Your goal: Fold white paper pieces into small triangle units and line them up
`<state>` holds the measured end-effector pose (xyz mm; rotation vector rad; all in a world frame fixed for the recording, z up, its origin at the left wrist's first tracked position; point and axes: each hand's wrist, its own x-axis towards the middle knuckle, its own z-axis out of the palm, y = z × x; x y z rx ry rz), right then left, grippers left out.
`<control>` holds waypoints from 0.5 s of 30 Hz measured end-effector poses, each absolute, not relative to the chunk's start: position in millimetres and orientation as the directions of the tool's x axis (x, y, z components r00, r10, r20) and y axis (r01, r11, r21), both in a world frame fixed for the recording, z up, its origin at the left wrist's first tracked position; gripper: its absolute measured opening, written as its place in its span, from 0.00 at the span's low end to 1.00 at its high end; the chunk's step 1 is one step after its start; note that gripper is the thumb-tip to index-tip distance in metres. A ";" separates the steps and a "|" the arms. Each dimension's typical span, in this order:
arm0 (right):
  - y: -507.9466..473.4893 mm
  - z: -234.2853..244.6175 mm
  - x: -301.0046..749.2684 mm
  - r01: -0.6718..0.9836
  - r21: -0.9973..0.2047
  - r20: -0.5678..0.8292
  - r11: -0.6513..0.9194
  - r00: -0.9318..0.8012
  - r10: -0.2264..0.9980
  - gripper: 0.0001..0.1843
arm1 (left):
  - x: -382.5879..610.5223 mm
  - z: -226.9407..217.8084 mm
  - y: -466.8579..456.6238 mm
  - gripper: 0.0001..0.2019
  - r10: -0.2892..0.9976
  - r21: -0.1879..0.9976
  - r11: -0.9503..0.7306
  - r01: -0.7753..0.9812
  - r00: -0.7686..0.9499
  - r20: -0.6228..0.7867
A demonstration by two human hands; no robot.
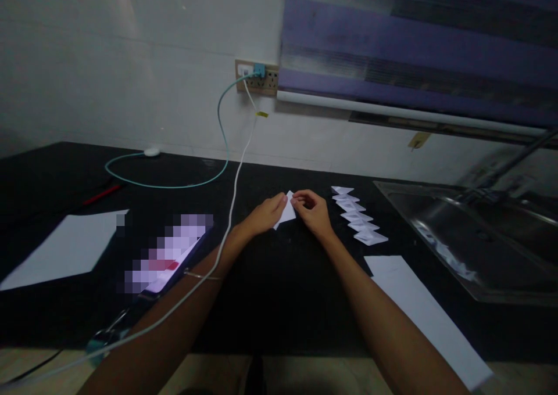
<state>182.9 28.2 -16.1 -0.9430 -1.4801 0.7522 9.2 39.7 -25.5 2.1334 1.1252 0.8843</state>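
One black countertop (279, 284), white wall (131, 64), perhaps steel sink (440, 223), folded paper (286, 212).

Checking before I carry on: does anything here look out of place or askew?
The white cable from the wall socket trails across the left forearm, where it could snag. The sheet on the right juts over the counter edge. The folded pieces sit neatly.

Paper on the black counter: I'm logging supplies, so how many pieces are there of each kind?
Folded pieces in the row: 6
Flat sheets: 2
Part-folded piece: 1
Total: 9
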 end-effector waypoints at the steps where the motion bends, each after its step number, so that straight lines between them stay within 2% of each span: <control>1: 28.7 -16.4 183.0 0.130 -0.877 0.467 0.462 0.006 0.884 0.11 | 9.4 -26.1 39.8 0.19 0.853 0.714 -0.496 0.494 0.430 0.295; 6: 29.9 -18.2 183.4 0.128 -0.897 0.430 0.422 0.041 0.902 0.13 | 9.6 -25.5 40.7 0.19 0.845 0.663 -0.520 0.539 0.436 0.309; 15: 31.1 -19.6 179.3 0.140 -0.884 0.456 0.446 0.048 0.889 0.14 | 7.4 -26.3 42.8 0.19 0.838 0.638 -0.535 0.553 0.444 0.318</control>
